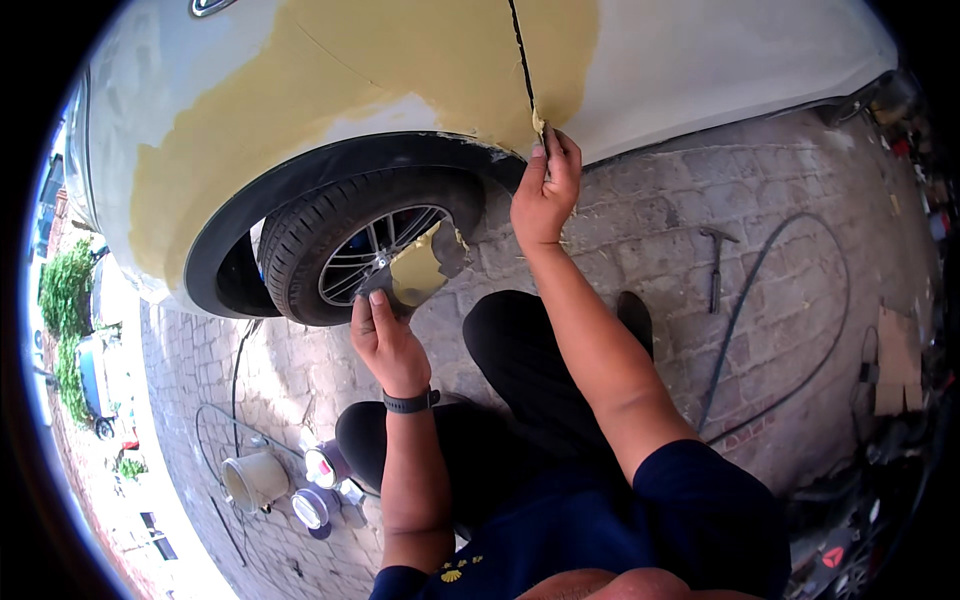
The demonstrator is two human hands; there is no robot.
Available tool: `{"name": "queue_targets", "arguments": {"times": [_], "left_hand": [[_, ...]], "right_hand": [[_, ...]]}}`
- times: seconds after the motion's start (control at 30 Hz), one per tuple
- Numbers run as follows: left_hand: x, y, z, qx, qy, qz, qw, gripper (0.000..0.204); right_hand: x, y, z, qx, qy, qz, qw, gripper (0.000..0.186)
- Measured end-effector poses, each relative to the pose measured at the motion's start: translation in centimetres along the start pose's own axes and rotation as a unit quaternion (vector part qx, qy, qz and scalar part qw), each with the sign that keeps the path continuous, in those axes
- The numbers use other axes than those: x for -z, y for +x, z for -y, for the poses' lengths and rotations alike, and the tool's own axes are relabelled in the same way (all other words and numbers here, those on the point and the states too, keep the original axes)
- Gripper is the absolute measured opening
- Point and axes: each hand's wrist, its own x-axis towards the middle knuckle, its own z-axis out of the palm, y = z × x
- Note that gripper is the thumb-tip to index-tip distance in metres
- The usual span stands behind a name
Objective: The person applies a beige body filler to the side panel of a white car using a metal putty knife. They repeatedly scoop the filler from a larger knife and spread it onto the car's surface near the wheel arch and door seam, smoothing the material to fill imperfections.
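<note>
A pale car body panel point(350, 60) carries a broad patch of yellow body filler point(230, 120) above the wheel arch. My left hand point(392, 348) pinches the edge of a thin dark mixing board point(452, 245). Yellow filler point(415, 270) is spread across that board, in front of the wheel point(345, 240). Higher up, my right hand point(548, 195) is closed on a thin dark spreader point(545, 140), seen nearly edge-on. A dab of filler shows at its tip, at the lower end of the dark panel gap point(520, 55). My fingers hide most of the spreader.
A hammer point(715, 268) lies on the brick paving, beside a looped dark hose point(735, 315). Lower left stand a white bucket point(258, 480) and lidded tubs point(313, 508). Cardboard point(897, 360) lies at the far right. My bent knees are close below the board.
</note>
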Motion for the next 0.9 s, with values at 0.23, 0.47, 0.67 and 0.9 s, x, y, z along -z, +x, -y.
{"name": "queue_targets", "arguments": {"times": [0.23,0.47,0.67,0.9], "left_hand": [[-0.4,0.1,0.1,-0.006,0.007,0.006,1.0,0.027],[-1.2,-0.1,-0.3,0.0,0.005,-0.016,1.0,0.024],[-1.8,0.0,-0.4,-0.006,0.0,-0.015,1.0,0.024],[-0.4,-0.1,0.7,-0.011,-0.01,0.001,1.0,0.027]], "right_hand": [[-1.8,-3.1,0.8,0.017,0.003,0.033,0.999,0.033],[0.2,-0.7,1.2,-0.046,0.024,-0.011,0.999,0.032],[-2.3,-0.9,1.1,0.016,-0.017,-0.018,1.0,0.037],[0.7,-1.2,1.4,-0.02,0.023,0.033,0.999,0.033]]}}
